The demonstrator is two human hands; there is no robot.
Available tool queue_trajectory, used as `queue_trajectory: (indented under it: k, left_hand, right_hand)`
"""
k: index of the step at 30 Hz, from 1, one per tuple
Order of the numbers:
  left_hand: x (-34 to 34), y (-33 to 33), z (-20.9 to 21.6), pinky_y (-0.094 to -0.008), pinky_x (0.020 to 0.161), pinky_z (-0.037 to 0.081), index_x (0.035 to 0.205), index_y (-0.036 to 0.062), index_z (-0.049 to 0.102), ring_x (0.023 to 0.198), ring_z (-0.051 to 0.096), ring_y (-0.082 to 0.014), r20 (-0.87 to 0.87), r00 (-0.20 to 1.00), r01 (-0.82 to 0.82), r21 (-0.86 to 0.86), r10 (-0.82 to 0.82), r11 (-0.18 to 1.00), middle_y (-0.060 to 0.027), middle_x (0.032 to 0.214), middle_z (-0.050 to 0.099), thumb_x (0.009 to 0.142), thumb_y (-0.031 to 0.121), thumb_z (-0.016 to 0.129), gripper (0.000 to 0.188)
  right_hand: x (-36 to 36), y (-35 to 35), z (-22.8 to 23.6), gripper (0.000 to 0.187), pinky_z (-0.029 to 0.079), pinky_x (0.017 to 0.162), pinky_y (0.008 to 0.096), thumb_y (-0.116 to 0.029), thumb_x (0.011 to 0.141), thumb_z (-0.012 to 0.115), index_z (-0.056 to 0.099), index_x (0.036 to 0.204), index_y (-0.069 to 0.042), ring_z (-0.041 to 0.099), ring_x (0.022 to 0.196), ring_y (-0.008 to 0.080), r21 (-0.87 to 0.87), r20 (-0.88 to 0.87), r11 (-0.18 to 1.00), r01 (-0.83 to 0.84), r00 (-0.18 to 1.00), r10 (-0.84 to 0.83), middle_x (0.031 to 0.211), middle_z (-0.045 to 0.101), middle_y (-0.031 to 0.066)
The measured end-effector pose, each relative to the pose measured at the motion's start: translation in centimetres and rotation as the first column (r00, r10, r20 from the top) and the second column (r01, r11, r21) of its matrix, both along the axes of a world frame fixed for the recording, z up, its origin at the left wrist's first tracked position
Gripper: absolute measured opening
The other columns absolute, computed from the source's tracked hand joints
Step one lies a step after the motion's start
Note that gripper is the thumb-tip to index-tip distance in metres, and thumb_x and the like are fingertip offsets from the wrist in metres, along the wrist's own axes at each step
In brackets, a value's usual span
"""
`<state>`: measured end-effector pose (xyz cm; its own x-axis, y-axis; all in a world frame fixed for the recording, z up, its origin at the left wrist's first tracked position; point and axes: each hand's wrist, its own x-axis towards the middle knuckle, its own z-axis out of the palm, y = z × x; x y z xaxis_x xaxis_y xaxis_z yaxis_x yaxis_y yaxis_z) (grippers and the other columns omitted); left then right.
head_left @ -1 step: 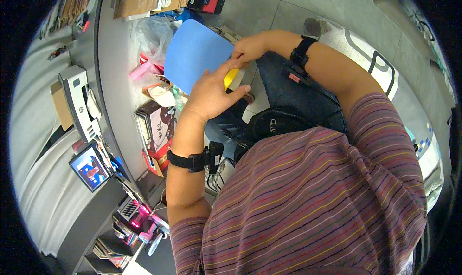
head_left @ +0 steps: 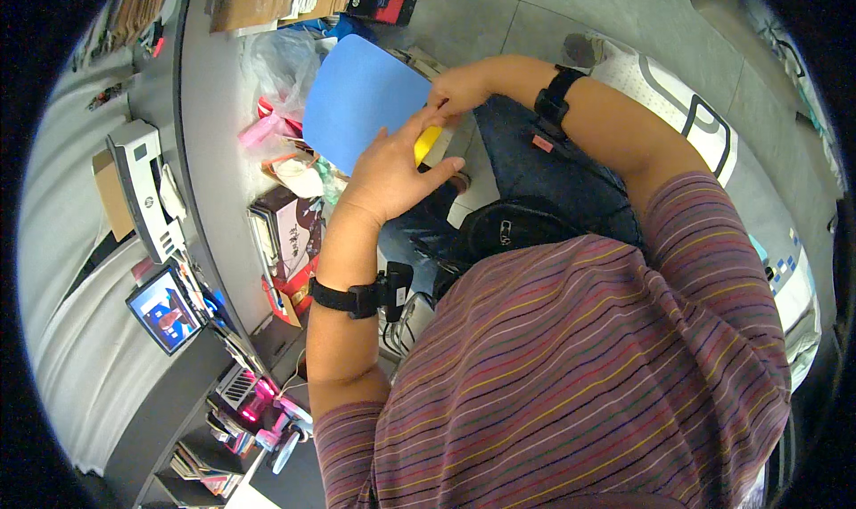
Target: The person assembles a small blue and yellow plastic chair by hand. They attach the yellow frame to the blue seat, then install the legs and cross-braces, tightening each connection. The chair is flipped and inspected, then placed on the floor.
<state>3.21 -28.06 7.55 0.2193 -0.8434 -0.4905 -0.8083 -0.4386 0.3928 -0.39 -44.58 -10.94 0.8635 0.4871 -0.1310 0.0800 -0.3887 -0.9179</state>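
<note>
A smooth blue panel with rounded corners stands out in front of me. Over its near right edge lies my left hand, palm down, fingers stretched toward the other hand and thumb spread away. Below the left fingers shows part of a smooth yellow piece; the hand hides the rest, and I cannot tell its kind. My right hand is closed at the panel's right edge, its fingertips meeting the left ones. A tiny dark bit shows at its fingers, but what it holds is hidden.
Left of the panel lie a clear plastic bag, a pink bag and a box. A grey desk side runs along there, with a white printer and a lit screen. A patterned bedspread is at right.
</note>
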Motion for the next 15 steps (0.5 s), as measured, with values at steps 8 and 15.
queue_trajectory:
  k: [8,15]
  left_hand:
    - [1.4,1.2,-1.8,-0.0394,0.098,0.043,0.14,0.005,0.041,0.113,0.058,-0.0345,-0.268,0.936,-0.291,-0.231,0.227,0.928,-0.0198,0.119,0.063,0.092,0.046,0.057,0.065]
    - [6.2,2.8,-3.3,-0.0314,0.084,0.048,0.117,-0.0009,0.059,0.092,0.063,-0.0206,-0.434,0.749,-0.575,-0.05,0.501,0.816,-0.0129,0.105,0.067,0.099,0.034,0.051,0.04]
  right_hand:
    - [2.1,0.0,0.2,0.018,0.048,0.064,0.0357,-0.018,0.083,0.067,0.07,0.094,-0.003,0.062,0.071,0.0174,-0.043,0.0,0.999,-0.011,1.0,0.011,0.081,0.07,0.0091]
    - [1.3,-0.5,0.8,0.024,0.05,0.068,0.039,-0.023,0.081,0.073,0.071,0.098,-0.006,0.064,0.074,0.0228,0.023,-0.012,0.999,0.024,1.0,-0.023,0.085,0.071,0.0097]
